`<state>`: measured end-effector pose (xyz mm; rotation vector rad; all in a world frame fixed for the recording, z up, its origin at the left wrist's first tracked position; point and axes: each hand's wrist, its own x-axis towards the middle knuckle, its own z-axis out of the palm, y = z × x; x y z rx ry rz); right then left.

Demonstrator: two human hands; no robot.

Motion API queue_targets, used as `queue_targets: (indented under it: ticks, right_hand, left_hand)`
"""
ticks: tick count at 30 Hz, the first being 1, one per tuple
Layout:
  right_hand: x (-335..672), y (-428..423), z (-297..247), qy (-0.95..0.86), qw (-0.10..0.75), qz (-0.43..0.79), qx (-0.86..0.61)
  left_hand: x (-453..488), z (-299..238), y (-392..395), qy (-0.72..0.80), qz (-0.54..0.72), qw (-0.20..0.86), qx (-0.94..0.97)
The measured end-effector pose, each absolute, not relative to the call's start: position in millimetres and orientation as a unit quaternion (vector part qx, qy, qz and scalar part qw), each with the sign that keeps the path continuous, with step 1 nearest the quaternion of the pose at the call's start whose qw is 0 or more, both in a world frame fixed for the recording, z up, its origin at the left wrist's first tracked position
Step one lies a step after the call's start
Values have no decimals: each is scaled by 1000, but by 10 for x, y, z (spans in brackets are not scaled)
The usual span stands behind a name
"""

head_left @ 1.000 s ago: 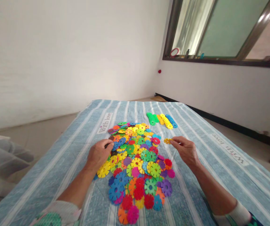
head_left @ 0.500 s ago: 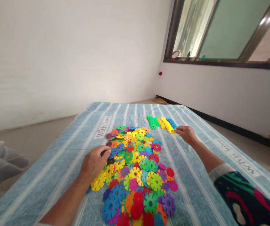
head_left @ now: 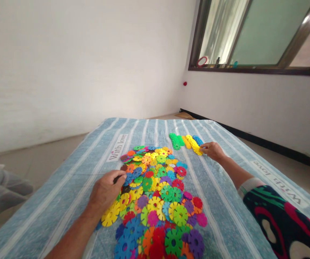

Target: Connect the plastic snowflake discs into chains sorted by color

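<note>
A heap of flat, notched plastic discs (head_left: 157,194) in many colours lies on a blue striped cloth (head_left: 225,216). My left hand (head_left: 106,192) rests on the heap's left edge, fingers curled, thumb and forefinger pinched at a dark disc. Farther back lie sorted rows of discs: green (head_left: 175,140), orange, yellow (head_left: 193,144) and blue (head_left: 198,139). My right hand (head_left: 211,150) is stretched out to the near end of the yellow row, fingertips pinched on a yellow disc there.
The cloth carries the words "With love" (head_left: 118,146) and covers a low surface. White walls meet at a back corner. A window sill (head_left: 252,68) at upper right holds small items. Bare floor (head_left: 49,158) lies to the left.
My right hand carried a yellow disc from beside the heap out to the yellow row and now holds it at that row's end. My left hand stayed on the heap.
</note>
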<state>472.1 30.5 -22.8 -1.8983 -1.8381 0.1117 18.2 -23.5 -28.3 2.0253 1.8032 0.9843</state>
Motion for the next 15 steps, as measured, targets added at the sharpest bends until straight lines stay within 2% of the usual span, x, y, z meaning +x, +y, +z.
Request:
queue_targets:
  ticks: [10,15]
  right_hand:
    - [4583,326,-168,-661,220,16,-717]
    - [4366,413,-73,-689,163,-12,-706]
  left_hand:
    - [202,-265,-253,621,339,126,695]
    - [207,-255,-256,624,337,128,693]
